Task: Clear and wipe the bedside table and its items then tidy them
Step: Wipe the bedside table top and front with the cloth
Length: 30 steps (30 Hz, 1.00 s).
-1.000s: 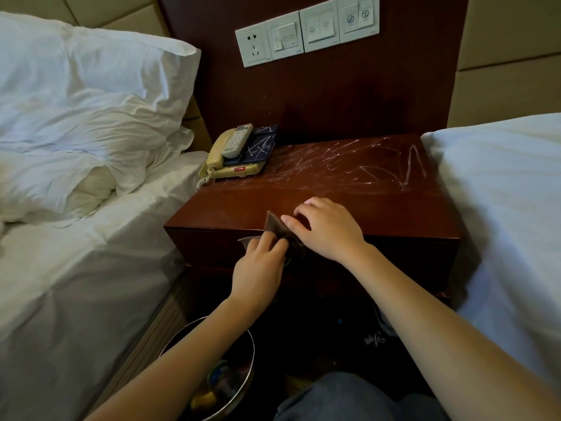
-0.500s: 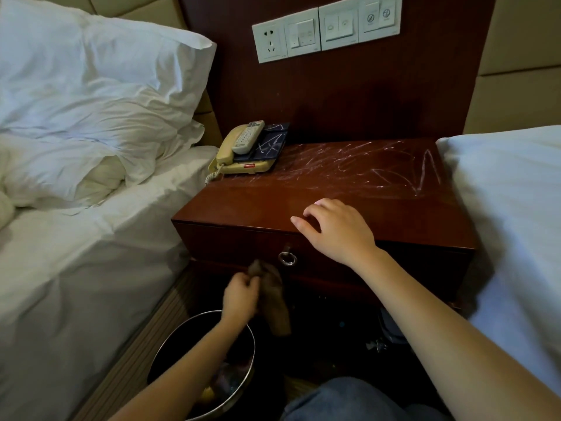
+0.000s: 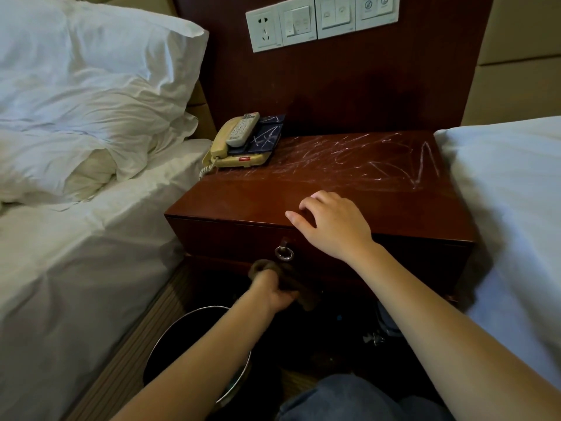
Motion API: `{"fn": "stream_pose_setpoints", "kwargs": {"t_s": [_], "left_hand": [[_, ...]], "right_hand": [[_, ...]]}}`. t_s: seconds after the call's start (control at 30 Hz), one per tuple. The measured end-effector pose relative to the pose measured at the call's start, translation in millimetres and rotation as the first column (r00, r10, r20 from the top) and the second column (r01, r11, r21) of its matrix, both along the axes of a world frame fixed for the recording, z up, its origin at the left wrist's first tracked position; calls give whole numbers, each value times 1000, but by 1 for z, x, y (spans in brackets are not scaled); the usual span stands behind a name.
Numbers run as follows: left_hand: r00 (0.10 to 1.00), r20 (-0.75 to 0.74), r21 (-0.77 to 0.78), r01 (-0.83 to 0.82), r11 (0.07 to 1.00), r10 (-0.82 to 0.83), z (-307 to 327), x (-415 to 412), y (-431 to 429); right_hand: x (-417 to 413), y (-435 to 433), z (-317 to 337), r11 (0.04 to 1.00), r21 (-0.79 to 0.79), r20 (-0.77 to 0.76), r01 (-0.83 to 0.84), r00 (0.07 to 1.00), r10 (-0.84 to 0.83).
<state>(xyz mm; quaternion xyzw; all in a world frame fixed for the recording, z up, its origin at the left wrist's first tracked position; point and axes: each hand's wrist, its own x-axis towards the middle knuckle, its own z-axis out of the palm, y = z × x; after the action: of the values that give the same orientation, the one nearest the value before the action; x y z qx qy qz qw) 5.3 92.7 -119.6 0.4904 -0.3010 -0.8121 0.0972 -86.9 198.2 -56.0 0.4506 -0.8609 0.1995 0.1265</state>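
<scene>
The dark wooden bedside table (image 3: 230, 196) has white scribble marks across the back of its top. A beige telephone (image 3: 233, 153) sits at its back left corner, with a grey remote control (image 3: 243, 129) lying on it. My left hand (image 3: 274, 291) grips a brown cloth (image 3: 299, 288) below the table's front, under the metal ring pull (image 3: 284, 254) of the drawer. My right hand (image 3: 332, 221) rests on the table's front edge with fingers relaxed, holding nothing.
A metal-rimmed waste bin (image 3: 170, 344) with litter stands on the floor under my left forearm. White beds (image 3: 76, 268) flank the table on both sides, with pillows (image 3: 91, 71) on the left. A socket and switch panel (image 3: 321, 19) is on the wall above.
My left hand has carried the brown cloth from the table's front edge down below the drawer front. My right hand stayed on the front edge.
</scene>
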Motion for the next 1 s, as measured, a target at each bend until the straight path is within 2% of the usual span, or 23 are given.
{"fn": "stream_pose_setpoints", "kwargs": {"t_s": [0.17, 0.27, 0.4, 0.53, 0.63, 0.67, 0.77, 0.83, 0.9, 1.0], "left_hand": [[963, -14, 74, 268, 961, -267, 12, -13, 67], [977, -46, 158, 211, 965, -207, 14, -12, 52], [996, 86, 189, -5, 982, -11, 20, -3, -8], [991, 114, 66, -71, 995, 63, 27, 14, -58], [986, 161, -70, -38, 997, 48, 25, 22, -94], [985, 159, -65, -57, 996, 66, 22, 23, -107], [972, 141, -154, -166, 974, 188, 28, 28, -122], [969, 145, -242, -164, 956, 202, 30, 30, -126], [967, 148, -261, -166, 951, 209, 28, 28, -128], [972, 54, -269, -205, 941, 227, 29, 28, -118]], "right_hand": [[0, 1, 1, 999, 5, 8, -34, 999, 34], [1, 2, 3, 999, 9, 15, -39, 999, 39], [0, 1, 4, 1000, 24, 0, -14, 1000, 14], [0, -4, 2, 999, 40, -52, 20, 998, -18], [0, -3, 0, 998, 53, -87, 28, 996, -24], [0, -3, 0, 998, 54, -97, 31, 995, -26], [0, -3, 0, 999, 42, -90, 29, 996, -25], [0, -4, 0, 999, 24, -72, 28, 997, -26], [-1, -4, 0, 999, 9, -57, 36, 998, -35], [-1, -6, 0, 999, -13, -35, 44, 998, -44]]}}
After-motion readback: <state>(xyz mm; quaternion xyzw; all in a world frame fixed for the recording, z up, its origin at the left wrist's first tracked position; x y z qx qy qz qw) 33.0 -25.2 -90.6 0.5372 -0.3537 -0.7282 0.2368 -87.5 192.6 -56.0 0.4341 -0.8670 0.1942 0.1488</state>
